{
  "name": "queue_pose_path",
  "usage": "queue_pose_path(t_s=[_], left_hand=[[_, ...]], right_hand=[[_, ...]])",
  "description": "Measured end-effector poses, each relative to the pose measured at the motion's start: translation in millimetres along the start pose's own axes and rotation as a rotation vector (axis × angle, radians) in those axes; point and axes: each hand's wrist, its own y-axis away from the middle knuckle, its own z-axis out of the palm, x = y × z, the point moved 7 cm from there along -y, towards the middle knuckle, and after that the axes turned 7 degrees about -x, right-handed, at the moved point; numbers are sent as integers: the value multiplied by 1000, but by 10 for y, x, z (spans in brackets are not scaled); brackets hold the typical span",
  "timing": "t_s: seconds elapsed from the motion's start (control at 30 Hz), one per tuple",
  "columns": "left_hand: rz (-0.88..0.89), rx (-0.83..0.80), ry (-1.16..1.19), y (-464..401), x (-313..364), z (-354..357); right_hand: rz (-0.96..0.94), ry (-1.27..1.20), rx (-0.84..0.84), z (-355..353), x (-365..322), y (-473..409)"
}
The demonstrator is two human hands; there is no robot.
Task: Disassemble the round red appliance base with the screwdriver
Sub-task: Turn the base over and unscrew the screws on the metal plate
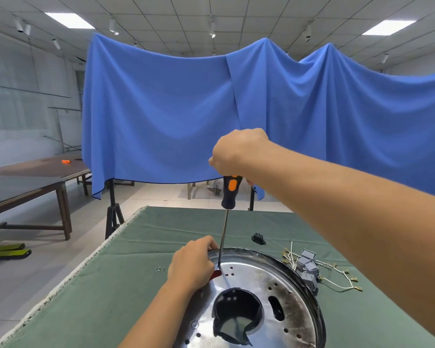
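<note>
The round appliance base [281, 292] lies on the green cloth at the bottom centre, its shiny metal plate facing up with a large central hole; red shows through small holes near its far left rim. My left hand [194, 263] grips that far left rim. My right hand [236, 153] is raised above it and grips the top of the black and orange screwdriver [229, 190]. The screwdriver stands almost upright, its thin shaft running down so that the tip meets the plate beside my left hand.
Green cloth covers the table [111, 285]. Loose screws [159, 269] lie left of my left hand. A small black part [258, 238] sits behind the base. Grey connectors with white wires [309, 270] lie at its right. A blue curtain hangs behind.
</note>
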Motion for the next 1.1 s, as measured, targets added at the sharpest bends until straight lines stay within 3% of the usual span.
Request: queue_pose_path(t_s=[0.1, 0.23, 0.3, 0.47, 0.7, 0.9, 1.1], left_hand=[[-7, -2, 1, 6, 6, -4], [-10, -4, 3, 5, -9, 4], [-7, -2, -4, -2, -9, 8], [-6, -8, -7, 4, -7, 13], [-15, -11, -3, 21, 13, -12], [-17, -16, -4, 18, 3, -4], [-14, -13, -7, 8, -3, -6]], right_hand=[[-101, -23, -5, -29, -100, -9], [-217, -243, -122, -32, -125, 22], [-205, -270, -142, 17, -81, 31], [-58, -9, 21, 18, 54, 32], [-225, -326, -66, 61, -77, -15], [-89, -103, 38, 20, -18, 3], [-290, -416, -196, 13, -161, 59]])
